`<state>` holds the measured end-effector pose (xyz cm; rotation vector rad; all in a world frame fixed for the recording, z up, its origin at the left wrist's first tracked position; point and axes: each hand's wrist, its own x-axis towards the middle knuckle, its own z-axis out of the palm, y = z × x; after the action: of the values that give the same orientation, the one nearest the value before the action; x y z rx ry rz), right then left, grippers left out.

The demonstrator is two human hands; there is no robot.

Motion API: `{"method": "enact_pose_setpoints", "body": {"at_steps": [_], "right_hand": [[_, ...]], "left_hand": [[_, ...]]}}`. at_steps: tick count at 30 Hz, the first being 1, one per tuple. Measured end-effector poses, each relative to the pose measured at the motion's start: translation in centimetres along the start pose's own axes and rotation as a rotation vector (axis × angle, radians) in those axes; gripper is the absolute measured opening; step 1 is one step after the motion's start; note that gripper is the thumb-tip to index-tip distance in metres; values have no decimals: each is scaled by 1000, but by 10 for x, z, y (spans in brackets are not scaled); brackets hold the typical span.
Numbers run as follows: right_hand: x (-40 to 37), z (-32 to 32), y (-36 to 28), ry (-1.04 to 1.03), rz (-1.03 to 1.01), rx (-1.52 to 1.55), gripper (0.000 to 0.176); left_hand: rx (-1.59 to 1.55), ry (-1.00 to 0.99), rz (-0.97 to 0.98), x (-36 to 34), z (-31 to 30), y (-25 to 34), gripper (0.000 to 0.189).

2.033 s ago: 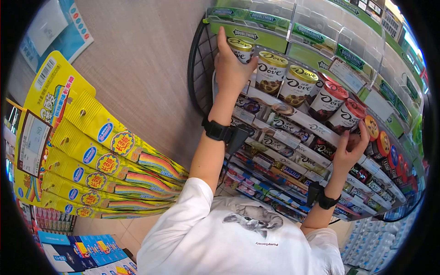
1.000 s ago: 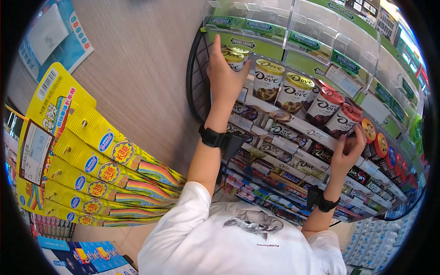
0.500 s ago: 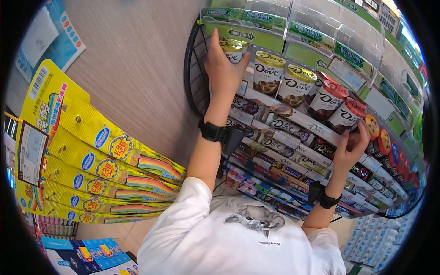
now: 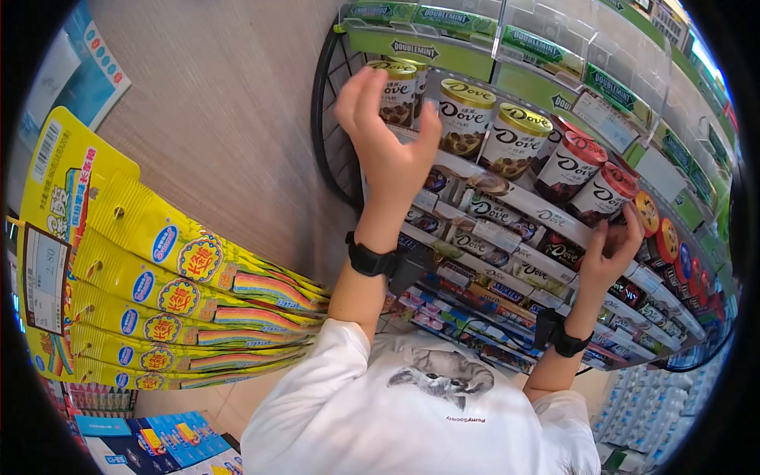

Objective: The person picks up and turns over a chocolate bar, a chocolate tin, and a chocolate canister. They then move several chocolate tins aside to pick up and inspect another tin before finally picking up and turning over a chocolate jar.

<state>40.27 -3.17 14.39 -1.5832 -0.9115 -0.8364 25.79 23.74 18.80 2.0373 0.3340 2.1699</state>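
My left hand (image 4: 388, 142) is open, thumb and fingers apart, just in front of a gold-lidded Dove chocolate tub (image 4: 397, 99) at the left end of the shelf. Another gold lid shows behind that tub. To its right stand two more gold-lidded tubs, a nearer one (image 4: 465, 119) and a farther one (image 4: 514, 146). My right hand (image 4: 613, 253) is half curled with thumb and forefinger apart, its fingertips at the lower right of a red-lidded Dove tub (image 4: 602, 194). Beside that is another red-lidded tub (image 4: 568, 165). Nothing shows between the fingers of either hand.
Doublemint gum packs (image 4: 542, 49) fill clear holders above the tubs. Lower shelves carry small Dove packs (image 4: 491, 207) and other sweets. Yellow candy bags (image 4: 186, 261) hang at left, beside a wood-grain panel (image 4: 237, 103). Round-topped tubs (image 4: 665, 237) stand at far right.
My left hand has come away from the gold-lidded tub and its fingers have spread, leaving more of the tub in sight. My right hand stays almost where it was.
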Motion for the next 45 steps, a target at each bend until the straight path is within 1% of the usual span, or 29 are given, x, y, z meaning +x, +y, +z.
{"method": "enact_pose_setpoints", "body": {"at_steps": [1,2,6,8,9,11,12,13,15,16,18,19,21,24,27,31,34,36,45], "right_hand": [[0,0,0,1,1,0,41],[-1,1,0,-5,4,-1,41],[-2,2,5,11,0,28,42],[-2,1,6,14,-7,27,42],[-2,1,5,10,1,20,42],[-2,1,4,7,10,16,41],[-2,1,5,13,0,4,41],[-2,2,5,18,-11,-7,41],[-3,2,6,16,3,6,42],[-3,2,6,20,16,15,42],[-3,2,8,16,1,11,42],[-3,1,9,15,-7,3,42],[-2,2,6,16,-14,6,42],[-2,1,5,8,-24,7,42],[-2,0,4,1,-20,-4,43],[-1,1,5,2,-43,-9,43],[-2,1,4,8,-27,3,43],[-2,1,4,9,-33,0,43],[-2,1,4,7,-42,-18,42]], "left_hand": [[-85,-36,18,-2,-2,7,60],[-109,-53,-14,-5,-2,11,55],[-82,-85,-61,-15,-7,2,56],[-81,11,-182,-20,-10,-11,57],[-83,8,-181,-20,-10,-10,57],[-178,-57,-241,-21,-10,-1,59],[-254,-134,-291,-21,-7,12,63],[-285,-205,-292,-21,-2,23,68],[-126,-317,-211,-22,7,34,70],[-122,-313,-216,-25,10,33,70],[-66,-269,-150,-28,21,27,72],[-71,-265,-148,-28,23,26,72],[-6,-285,-109,-27,23,26,70],[-40,-308,-89,-24,21,26,67],[-2,-315,-44,-20,20,25,67],[9,-286,-55,-20,20,22,68],[103,-261,-31,-21,17,19,68],[94,-237,-60,-22,18,17,68],[275,-259,-34,-23,18,21,71]]}}
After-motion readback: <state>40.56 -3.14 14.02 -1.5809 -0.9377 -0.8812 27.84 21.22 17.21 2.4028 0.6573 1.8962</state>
